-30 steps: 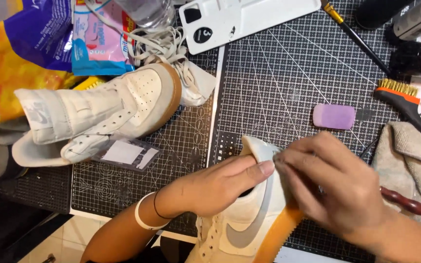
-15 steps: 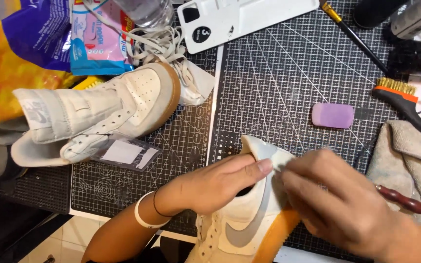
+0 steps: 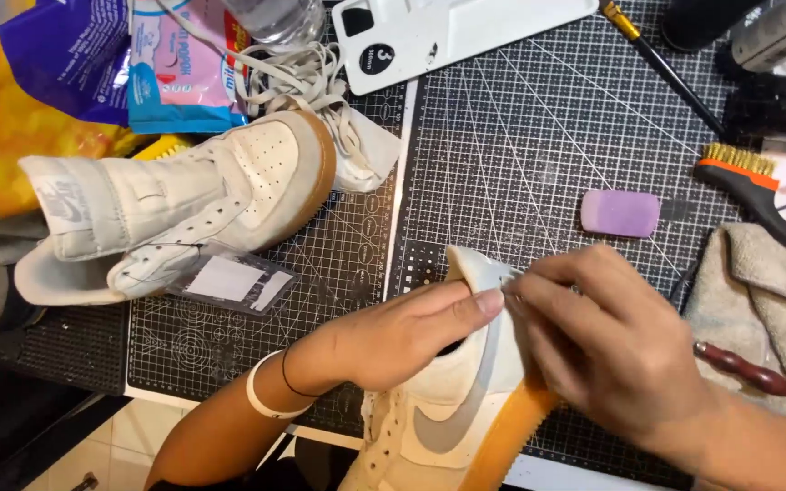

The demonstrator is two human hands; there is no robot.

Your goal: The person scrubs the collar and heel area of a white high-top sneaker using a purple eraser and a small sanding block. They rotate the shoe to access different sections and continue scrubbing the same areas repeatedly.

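A white high-top sneaker (image 3: 452,414) with a grey side stripe and gum-coloured sole stands heel-up at the near edge of the black cutting mat (image 3: 539,145). My left hand (image 3: 393,332) grips its collar, fingers on the heel top. My right hand (image 3: 611,341) presses against the heel from the right, fingertips pinched at the heel tab; what it holds is hidden. The matching sneaker (image 3: 184,205) lies on its side at the left, unlaced.
A purple eraser block (image 3: 620,213) lies on the mat right of centre. A brass-bristle brush (image 3: 757,186), a beige cloth (image 3: 766,291) and a red-handled tool (image 3: 743,366) are at the right. Laces (image 3: 307,77), pouches and a white tray sit along the back.
My right hand has slid slightly left and down along the heel; the left hand keeps its grip on the sneaker.
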